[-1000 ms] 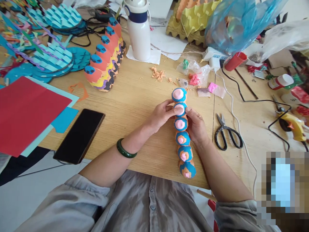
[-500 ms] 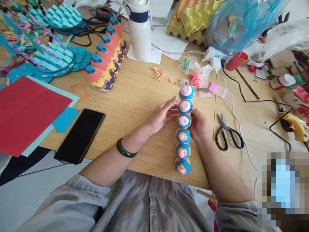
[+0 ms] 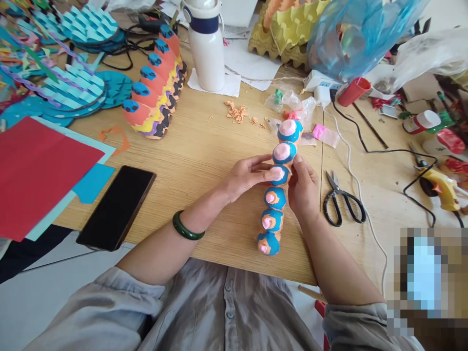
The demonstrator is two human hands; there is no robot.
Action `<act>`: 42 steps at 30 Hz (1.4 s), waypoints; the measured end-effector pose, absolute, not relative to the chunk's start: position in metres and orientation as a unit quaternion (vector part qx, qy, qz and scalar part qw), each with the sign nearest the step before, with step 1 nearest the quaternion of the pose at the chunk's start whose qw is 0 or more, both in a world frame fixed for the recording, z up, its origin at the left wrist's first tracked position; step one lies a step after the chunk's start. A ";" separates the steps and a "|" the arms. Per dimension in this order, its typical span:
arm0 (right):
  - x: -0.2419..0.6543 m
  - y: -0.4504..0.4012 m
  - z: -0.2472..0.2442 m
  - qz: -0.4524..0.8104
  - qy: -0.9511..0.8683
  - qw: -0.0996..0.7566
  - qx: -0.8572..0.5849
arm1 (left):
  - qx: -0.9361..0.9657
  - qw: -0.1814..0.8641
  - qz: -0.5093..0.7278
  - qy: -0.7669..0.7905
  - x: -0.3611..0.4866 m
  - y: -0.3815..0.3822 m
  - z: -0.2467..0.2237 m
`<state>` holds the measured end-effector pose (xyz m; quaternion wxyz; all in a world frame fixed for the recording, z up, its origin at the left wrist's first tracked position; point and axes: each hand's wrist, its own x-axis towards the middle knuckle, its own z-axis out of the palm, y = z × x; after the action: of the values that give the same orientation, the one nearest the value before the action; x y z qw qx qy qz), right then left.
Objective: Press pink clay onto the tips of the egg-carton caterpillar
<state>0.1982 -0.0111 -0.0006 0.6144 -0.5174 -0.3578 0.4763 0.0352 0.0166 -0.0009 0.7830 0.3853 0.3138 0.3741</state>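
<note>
A strip of egg-carton cups (image 3: 275, 198) stands out over the table, tilted a little, its cups coated with blue clay and topped with pink clay. The lower cups carry small pink dabs with orange showing around them; the upper ones have broad pink caps. My right hand (image 3: 304, 187) grips the strip's right side near the second and third cups, most fingers curled out of sight. From the left, my left hand (image 3: 248, 179) presses its thumb on the third cup's pink clay, its fingers reaching behind the strip. A green bangle (image 3: 185, 227) circles my left wrist.
Black-handled scissors (image 3: 341, 200) lie right of my right hand, beside a white cable (image 3: 353, 168). A phone (image 3: 116, 208) and red paper (image 3: 47, 175) are at left. Farther back are a painted egg-carton piece (image 3: 157, 92), a white bottle (image 3: 206, 56) and orange scraps (image 3: 236, 112).
The strip has tilted, its top leaning right and its lower end shifting left. My left thumb has come down onto the third cup's pink clay. The view has shifted slightly.
</note>
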 end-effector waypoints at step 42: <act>0.191 -0.015 0.002 0.601 -0.335 0.548 -0.476 | 0.363 0.773 0.411 0.318 0.033 0.020 0.004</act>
<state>0.1909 -0.0153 0.0022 0.5483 -0.4758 -0.3346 0.6009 0.0326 0.0199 0.0037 0.7734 0.3633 0.3183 0.4107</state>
